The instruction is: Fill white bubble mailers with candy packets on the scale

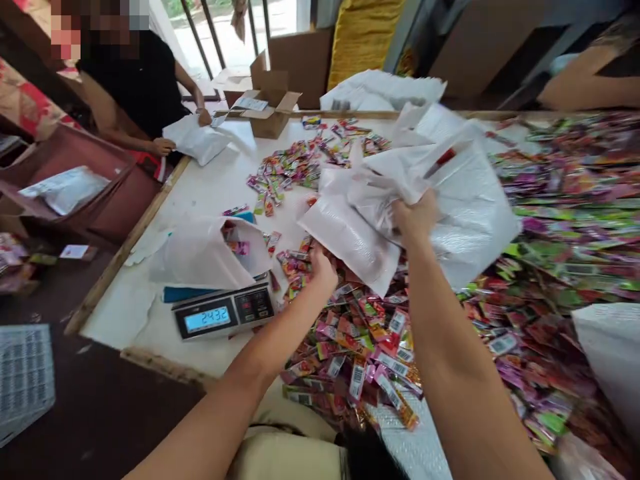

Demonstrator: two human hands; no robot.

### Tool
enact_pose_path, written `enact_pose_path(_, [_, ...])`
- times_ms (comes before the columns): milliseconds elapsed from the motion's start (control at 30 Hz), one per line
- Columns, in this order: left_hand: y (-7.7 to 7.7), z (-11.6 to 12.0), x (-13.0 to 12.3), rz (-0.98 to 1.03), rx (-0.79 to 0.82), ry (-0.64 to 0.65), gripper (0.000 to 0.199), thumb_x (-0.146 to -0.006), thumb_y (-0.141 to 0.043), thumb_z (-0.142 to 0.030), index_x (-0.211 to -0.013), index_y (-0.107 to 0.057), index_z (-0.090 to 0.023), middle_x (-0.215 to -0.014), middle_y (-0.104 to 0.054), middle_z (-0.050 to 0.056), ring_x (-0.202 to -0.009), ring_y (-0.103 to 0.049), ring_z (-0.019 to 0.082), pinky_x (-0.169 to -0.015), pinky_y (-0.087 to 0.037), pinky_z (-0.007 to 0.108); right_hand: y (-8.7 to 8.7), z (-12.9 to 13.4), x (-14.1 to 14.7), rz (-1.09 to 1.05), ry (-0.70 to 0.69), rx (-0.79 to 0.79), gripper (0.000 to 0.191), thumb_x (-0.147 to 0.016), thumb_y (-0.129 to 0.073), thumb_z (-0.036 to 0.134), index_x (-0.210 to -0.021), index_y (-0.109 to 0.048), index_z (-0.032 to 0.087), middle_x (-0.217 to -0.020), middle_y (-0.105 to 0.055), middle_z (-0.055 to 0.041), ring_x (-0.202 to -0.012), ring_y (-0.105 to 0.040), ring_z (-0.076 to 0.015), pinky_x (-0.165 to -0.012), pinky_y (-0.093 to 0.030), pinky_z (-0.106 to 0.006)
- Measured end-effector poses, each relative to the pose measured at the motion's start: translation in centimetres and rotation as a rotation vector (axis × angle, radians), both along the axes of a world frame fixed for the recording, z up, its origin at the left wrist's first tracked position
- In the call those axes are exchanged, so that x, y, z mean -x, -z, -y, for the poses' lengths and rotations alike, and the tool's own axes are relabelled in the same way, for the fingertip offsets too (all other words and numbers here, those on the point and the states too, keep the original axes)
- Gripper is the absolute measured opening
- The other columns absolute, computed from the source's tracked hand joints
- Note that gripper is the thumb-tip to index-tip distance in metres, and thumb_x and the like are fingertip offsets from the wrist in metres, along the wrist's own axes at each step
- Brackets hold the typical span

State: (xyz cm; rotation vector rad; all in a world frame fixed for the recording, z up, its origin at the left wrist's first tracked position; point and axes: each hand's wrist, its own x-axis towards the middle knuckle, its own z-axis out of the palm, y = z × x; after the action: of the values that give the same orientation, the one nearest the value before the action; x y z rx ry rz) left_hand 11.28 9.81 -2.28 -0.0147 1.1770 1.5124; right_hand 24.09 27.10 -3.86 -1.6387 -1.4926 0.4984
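Note:
My right hand (417, 217) is closed on the crumpled edge of a white plastic bag (465, 207), slightly blurred. A second white bag (350, 220) hangs beside it, over the heap of small, colourful snack packets (360, 347). My left hand (325, 270) is at the lower left edge of that second bag, among the packets; its fingers are mostly hidden, so their grip is unclear. Left of it, an open white bag (200, 257) with packets in its mouth lies on a digital scale (225, 313) reading 2432.
Across the table (175, 213), a person in black holds a white bag (197, 140). An open cardboard box (270, 110) stands at the far edge. More packets (575, 200) cover the right side, near another person's arm (590, 80). A plastic crate (25, 380) sits at lower left.

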Motion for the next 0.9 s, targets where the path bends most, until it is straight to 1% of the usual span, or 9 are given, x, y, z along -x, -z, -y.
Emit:
enact_pose_path(100, [0.8, 6.4, -1.4, -0.019, -0.001, 0.013, 0.029, -0.094, -0.067, -0.032, -0.119, -0.062, -0.019, -0.122, -0.064, 0.009, -0.114, -0.062, 0.017, -0.102, -0.048, 0.032, -0.2, 0.8, -1.6, -0.078, -0.053, 0.004, 0.058, -0.075, -0.070, 0.037, -0.129, -0.054, 0.023, -0.126, -0.065, -0.0174, -0.098, -0.067, -0.0279, -0.088, -0.052, -0.048])
enact_pose_path(200, [-0.4, 12.7, -1.2, -0.079, -0.191, 0.270, 0.045, -0.079, -0.082, -0.042, -0.114, -0.065, -0.020, -0.119, -0.067, 0.010, -0.110, -0.064, 0.020, -0.095, -0.051, 0.033, -1.3, 3.1, -2.8, -0.084, -0.081, -0.165, 0.065, -0.077, -0.074, 0.049, -0.136, -0.052, 0.032, -0.137, -0.058, -0.0172, -0.109, -0.064, -0.0308, -0.085, -0.051, -0.048])
enact_pose_path(267, [-1.8, 16.0, 0.0, -0.158, -0.234, 0.444, 0.046, -0.080, -0.079, -0.051, -0.110, -0.067, -0.018, -0.112, -0.070, 0.011, -0.101, -0.067, 0.020, -0.091, -0.052, 0.033, -2.7, 5.5, -2.4, -0.042, -0.028, -0.368, 0.056, -0.079, -0.075, 0.048, -0.131, -0.059, 0.035, -0.135, -0.059, -0.0176, -0.119, -0.060, -0.0333, -0.089, -0.048, -0.050])
enact_pose_path(333, [-3.1, 18.7, 1.8, -0.293, -0.210, 0.555, 0.042, -0.085, -0.073, -0.052, -0.107, -0.069, -0.017, -0.105, -0.072, 0.010, -0.095, -0.068, 0.019, -0.090, -0.052, 0.033, -4.2, 8.3, -0.8, -0.050, -0.035, -0.490, 0.036, -0.084, -0.070, 0.042, -0.119, -0.067, 0.033, -0.122, -0.066, -0.0179, -0.110, -0.063, -0.0324, -0.084, -0.048, -0.050])
enact_pose_path(433, [-4.4, 22.2, 4.6, -0.563, -0.146, 0.592, 0.031, -0.092, -0.065, -0.047, -0.102, -0.072, -0.018, -0.101, -0.074, 0.010, -0.094, -0.069, 0.020, -0.089, -0.053, 0.033, -5.7, 12.6, 3.4, -0.111, -0.351, -0.396, 0.014, -0.089, -0.059, 0.033, -0.094, -0.071, 0.027, -0.091, -0.073, -0.0128, -0.081, -0.067, -0.0246, -0.076, -0.050, -0.045])
enact_pose_path(567, [-4.7, 26.0, 9.7, -1.007, -0.096, 0.381, 0.024, -0.096, -0.060, -0.041, -0.099, -0.076, -0.022, -0.099, -0.074, 0.010, -0.094, -0.069, 0.023, -0.087, -0.055, 0.037, -5.3, 16.8, 9.7, -0.180, -0.905, -0.129, 0.016, -0.087, -0.057, 0.028, -0.094, -0.070, 0.022, -0.087, -0.074, -0.0075, -0.077, -0.068, -0.0196, -0.076, -0.055, -0.039])
enact_pose_path(700, [-4.5, 27.0, 17.9, -1.532, 0.090, -0.204, 0.030, -0.096, -0.060, -0.042, -0.114, -0.070, -0.021, -0.115, -0.072, 0.010, -0.103, -0.068, 0.024, -0.094, -0.055, 0.039, -4.1, 18.1, 15.7, -0.359, -1.297, -0.051, 0.044, -0.084, -0.053, 0.018, -0.126, -0.065, 0.020, -0.120, -0.072, -0.0105, -0.106, -0.069, -0.0209, -0.090, -0.058, -0.039])
enact_pose_path(767, [-4.5, 26.2, 22.2, -1.666, 0.201, -0.373, 0.043, -0.097, -0.058, -0.047, -0.128, -0.063, -0.017, -0.130, -0.066, 0.014, -0.117, -0.064, 0.025, -0.103, -0.052, 0.041, -3.8, 18.0, 18.8, -0.338, -1.407, -0.145, 0.058, -0.080, -0.052, 0.013, -0.138, -0.059, 0.021, -0.138, -0.064, -0.0119, -0.126, -0.061, -0.0228, -0.105, -0.052, -0.043])
enact_pose_path(900, [-4.1, 23.7, 28.0, -1.763, 0.328, -0.181, 0.062, -0.098, -0.049, -0.058, -0.142, -0.054, -0.016, -0.147, -0.056, 0.018, -0.139, -0.052, 0.029, -0.119, -0.039, 0.046, -3.3, 17.7, 24.2, -0.102, -1.411, -0.257, 0.069, -0.079, -0.063, 0.013, -0.147, -0.053, 0.021, -0.155, -0.048, -0.0156, -0.143, -0.045, -0.0296, -0.114, -0.042, -0.046])
